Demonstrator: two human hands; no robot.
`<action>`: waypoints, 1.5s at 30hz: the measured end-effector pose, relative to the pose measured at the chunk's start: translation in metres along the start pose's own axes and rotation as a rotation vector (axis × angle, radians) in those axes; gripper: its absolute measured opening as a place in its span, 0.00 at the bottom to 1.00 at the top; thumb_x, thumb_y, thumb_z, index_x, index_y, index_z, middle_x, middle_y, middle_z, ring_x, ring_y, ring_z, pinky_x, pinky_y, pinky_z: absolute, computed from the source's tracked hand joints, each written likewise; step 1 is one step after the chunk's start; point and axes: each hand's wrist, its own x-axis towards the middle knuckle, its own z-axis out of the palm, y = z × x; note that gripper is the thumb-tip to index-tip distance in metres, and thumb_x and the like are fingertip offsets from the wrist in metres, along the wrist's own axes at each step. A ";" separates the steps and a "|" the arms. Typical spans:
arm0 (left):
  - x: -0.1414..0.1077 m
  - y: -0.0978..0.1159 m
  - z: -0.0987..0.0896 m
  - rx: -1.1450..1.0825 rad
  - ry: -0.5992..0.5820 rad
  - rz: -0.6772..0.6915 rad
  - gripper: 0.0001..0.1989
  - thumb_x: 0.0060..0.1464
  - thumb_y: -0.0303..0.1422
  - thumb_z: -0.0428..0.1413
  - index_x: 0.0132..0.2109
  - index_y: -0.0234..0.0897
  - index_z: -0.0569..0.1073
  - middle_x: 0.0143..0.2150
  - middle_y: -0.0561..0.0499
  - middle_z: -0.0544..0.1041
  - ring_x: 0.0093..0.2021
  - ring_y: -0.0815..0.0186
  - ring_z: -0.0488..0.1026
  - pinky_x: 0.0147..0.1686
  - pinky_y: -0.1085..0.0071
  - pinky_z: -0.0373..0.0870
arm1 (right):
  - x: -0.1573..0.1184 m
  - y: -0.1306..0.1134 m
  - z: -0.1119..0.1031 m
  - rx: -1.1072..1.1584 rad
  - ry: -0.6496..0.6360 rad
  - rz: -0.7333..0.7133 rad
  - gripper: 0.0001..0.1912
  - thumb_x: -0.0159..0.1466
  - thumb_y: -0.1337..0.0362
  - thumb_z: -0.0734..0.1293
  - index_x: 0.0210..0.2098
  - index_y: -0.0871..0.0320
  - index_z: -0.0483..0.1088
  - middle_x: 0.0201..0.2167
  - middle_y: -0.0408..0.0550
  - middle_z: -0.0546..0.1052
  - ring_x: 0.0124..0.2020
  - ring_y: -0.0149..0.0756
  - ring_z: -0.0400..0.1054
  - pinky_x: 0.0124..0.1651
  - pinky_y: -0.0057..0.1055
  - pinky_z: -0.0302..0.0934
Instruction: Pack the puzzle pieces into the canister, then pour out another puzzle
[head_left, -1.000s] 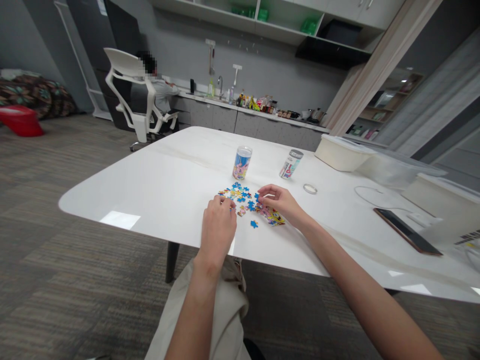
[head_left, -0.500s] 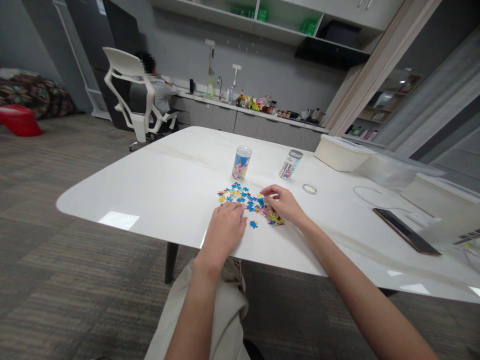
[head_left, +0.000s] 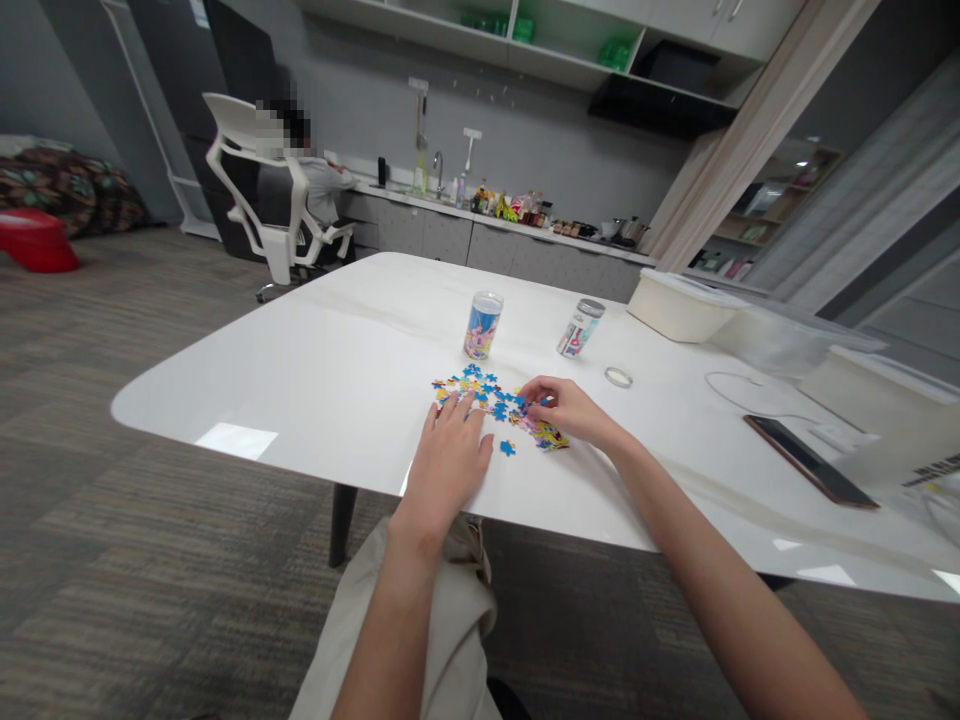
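Observation:
Several small jigsaw pieces (head_left: 487,392), mostly blue, lie scattered on the white table (head_left: 315,370). A joined patch of pink and yellow pieces (head_left: 550,435) lies beside them. My left hand (head_left: 450,455) rests flat on the table with fingers spread, its fingertips at the near edge of the loose pieces. My right hand (head_left: 566,408) hovers over the joined patch, thumb and fingers pinched on a blue puzzle piece. One lone blue piece (head_left: 508,448) sits between my hands.
Two small printed tubes (head_left: 483,325) (head_left: 580,327) stand behind the pieces, a clear lid (head_left: 619,377) next to them. A white tub (head_left: 679,305), a cable and a dark phone (head_left: 810,460) lie to the right. A person sits in a white chair (head_left: 259,190) far left.
My left hand has uncurled from a loose fist and now lies flat with fingers spread. My right hand has shifted slightly down over the joined patch.

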 end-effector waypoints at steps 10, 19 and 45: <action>0.002 -0.004 0.000 -0.071 0.056 0.085 0.12 0.59 0.28 0.51 0.49 0.33 0.71 0.54 0.40 0.72 0.59 0.56 0.66 0.62 0.54 0.58 | 0.003 -0.001 0.002 0.267 0.104 0.056 0.12 0.47 0.61 0.73 0.28 0.58 0.71 0.29 0.47 0.78 0.31 0.35 0.72 0.37 0.33 0.66; 0.002 -0.006 0.001 -0.069 0.028 0.079 0.13 0.59 0.29 0.51 0.52 0.35 0.69 0.55 0.42 0.72 0.59 0.57 0.65 0.62 0.53 0.57 | 0.032 0.000 0.013 0.167 -0.018 -0.150 0.10 0.52 0.60 0.71 0.32 0.57 0.71 0.30 0.45 0.78 0.33 0.34 0.71 0.37 0.32 0.65; 0.136 -0.004 -0.013 0.308 -0.409 0.552 0.11 0.59 0.28 0.48 0.31 0.34 0.73 0.31 0.45 0.77 0.31 0.63 0.73 0.31 0.69 0.62 | 0.024 0.006 0.018 0.610 0.300 -0.019 0.19 0.49 0.61 0.72 0.38 0.54 0.63 0.29 0.41 0.75 0.30 0.32 0.69 0.34 0.30 0.63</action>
